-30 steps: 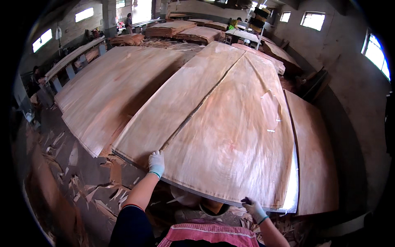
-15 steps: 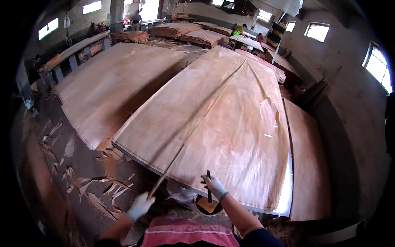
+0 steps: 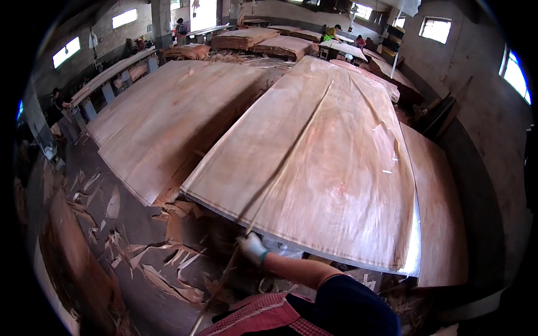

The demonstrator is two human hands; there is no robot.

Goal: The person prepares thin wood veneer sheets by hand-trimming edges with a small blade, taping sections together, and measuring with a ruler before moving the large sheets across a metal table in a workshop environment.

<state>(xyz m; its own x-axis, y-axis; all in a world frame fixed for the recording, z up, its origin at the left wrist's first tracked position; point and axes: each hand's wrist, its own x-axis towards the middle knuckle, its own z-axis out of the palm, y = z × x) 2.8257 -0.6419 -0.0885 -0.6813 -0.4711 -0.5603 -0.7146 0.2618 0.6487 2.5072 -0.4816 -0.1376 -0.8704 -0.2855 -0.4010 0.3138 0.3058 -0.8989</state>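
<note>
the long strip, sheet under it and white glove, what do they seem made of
Strip: possibly wood, bare-looking; the pale tan colour is the main clue.
Sheet: looks like wood veneer, unpainted, faintly glossy, with streaky grain.
Glove: likely knitted fabric, matt white with a snug green cuff; weave too small to tell.

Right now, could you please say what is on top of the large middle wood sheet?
A long thin strip stretches over the sheet, with small white pieces toward its right; what they cover is hidden.
</note>
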